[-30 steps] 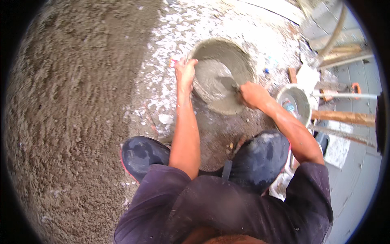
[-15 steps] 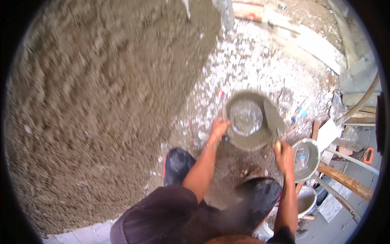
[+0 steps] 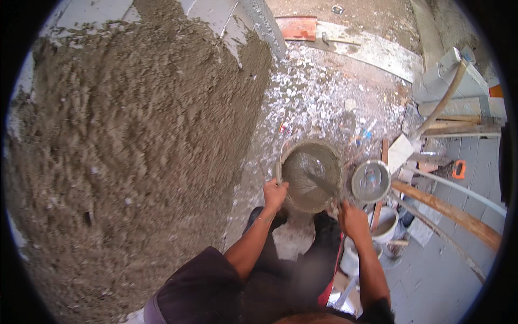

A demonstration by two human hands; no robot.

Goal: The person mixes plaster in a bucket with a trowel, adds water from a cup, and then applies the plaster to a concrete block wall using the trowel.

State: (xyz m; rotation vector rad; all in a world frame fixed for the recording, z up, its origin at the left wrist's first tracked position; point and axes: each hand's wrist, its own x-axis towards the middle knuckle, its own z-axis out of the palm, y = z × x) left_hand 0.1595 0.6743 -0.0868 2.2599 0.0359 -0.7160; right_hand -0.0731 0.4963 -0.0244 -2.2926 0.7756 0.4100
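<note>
A round bucket [image 3: 284,156] smeared with mortar stands in front of me, with wet grey mortar [image 3: 299,168] inside. At its near left rim my left hand [image 3: 275,193] is closed, the fingers hooked over the edge. My right hand [image 3: 352,217] is closed round the handle of a trowel at the bucket's near right side. The trowel's grey blade [image 3: 324,184] slants down into the bucket, its tip in the mortar. Most of the trowel's handle is hidden by my fingers.
Rough wet mortar [image 3: 135,124] covers the broad surface on my left. A smaller bucket [image 3: 387,183] stands close by on the right, with a white bucket [image 3: 393,229] nearer me. Beyond lie wooden poles [image 3: 453,210], an orange-handled saw [image 3: 459,169], a hammer [image 3: 342,40] and white rubble [image 3: 302,81].
The trowel blade has gone from the bucket's right inner wall down into the mortar. Both hands and the bucket now appear lower and further left, as the whole view has shifted.
</note>
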